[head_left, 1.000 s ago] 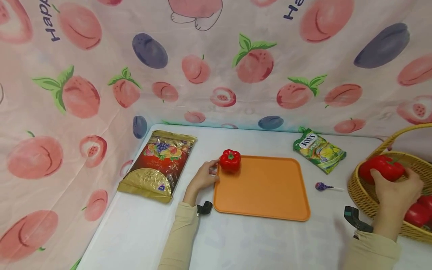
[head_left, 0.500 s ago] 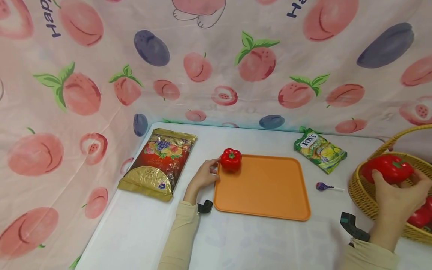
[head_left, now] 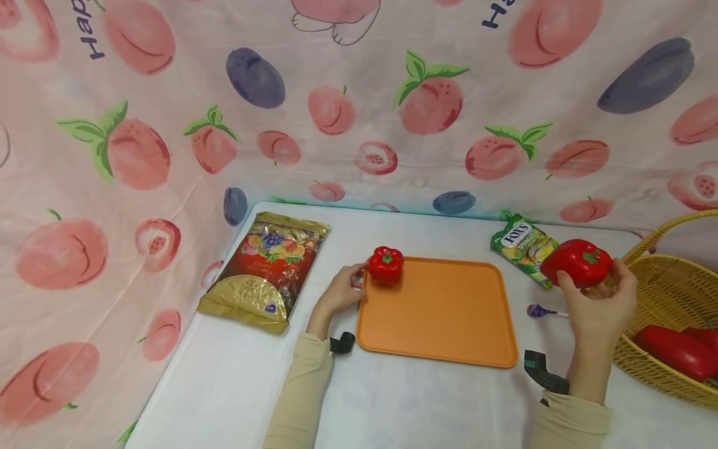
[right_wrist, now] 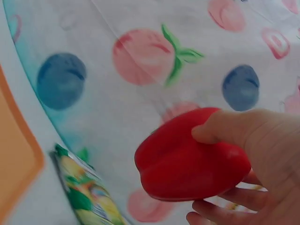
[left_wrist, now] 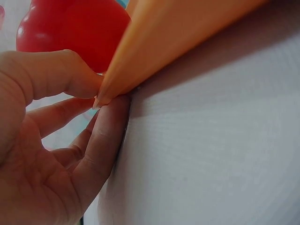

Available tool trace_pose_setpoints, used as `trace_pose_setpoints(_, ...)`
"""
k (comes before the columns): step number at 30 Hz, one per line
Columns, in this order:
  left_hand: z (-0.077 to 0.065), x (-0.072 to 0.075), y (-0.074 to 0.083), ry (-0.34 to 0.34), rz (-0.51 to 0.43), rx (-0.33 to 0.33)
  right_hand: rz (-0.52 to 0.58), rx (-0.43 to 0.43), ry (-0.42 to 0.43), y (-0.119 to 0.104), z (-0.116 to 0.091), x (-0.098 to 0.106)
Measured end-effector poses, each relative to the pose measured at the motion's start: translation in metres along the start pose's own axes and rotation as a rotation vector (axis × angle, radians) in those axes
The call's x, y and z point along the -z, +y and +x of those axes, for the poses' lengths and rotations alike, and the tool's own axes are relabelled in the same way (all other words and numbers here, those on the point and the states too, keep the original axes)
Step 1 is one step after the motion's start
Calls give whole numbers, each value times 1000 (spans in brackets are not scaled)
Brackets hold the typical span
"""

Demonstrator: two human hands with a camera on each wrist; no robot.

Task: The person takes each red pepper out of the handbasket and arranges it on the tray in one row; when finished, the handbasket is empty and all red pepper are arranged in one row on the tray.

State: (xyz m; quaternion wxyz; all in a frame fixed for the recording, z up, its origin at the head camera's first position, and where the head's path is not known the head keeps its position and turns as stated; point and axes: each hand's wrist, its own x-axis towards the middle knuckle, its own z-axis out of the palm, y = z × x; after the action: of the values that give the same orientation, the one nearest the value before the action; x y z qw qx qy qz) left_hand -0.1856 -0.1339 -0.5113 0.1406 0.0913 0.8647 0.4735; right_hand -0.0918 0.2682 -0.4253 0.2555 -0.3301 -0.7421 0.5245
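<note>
Between the orange tray (head_left: 437,312) and the wicker basket (head_left: 673,287), our right grip (head_left: 606,308) holds a red pepper (head_left: 578,259) aloft — probably light, firm and slick, so best taken round its broad sides. Our left grip (head_left: 339,292) pinches the tray's edge. We see a smaller pepper (head_left: 386,265) at the tray's far left corner; red produce (head_left: 675,350) lies in the basket.
</note>
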Motion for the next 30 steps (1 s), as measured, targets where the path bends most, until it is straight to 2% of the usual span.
trace_pose_setpoints(10, -1, 1, 2, -9, 11, -12, -54, 147, -216, -5, -31, -46)
trace_pose_setpoints(18, 0, 0, 3, -19, 7, -5, -32, 172, -367, -1, -44, -74)
trace_pose_setpoints(25, 1, 1, 2, -15, 9, -13, -59, 295, -511, 8, -56, -99)
trace_pose_setpoints(30, 0, 1, 0, -3, -1, -16, -67, 336, -610, 9, -67, -117)
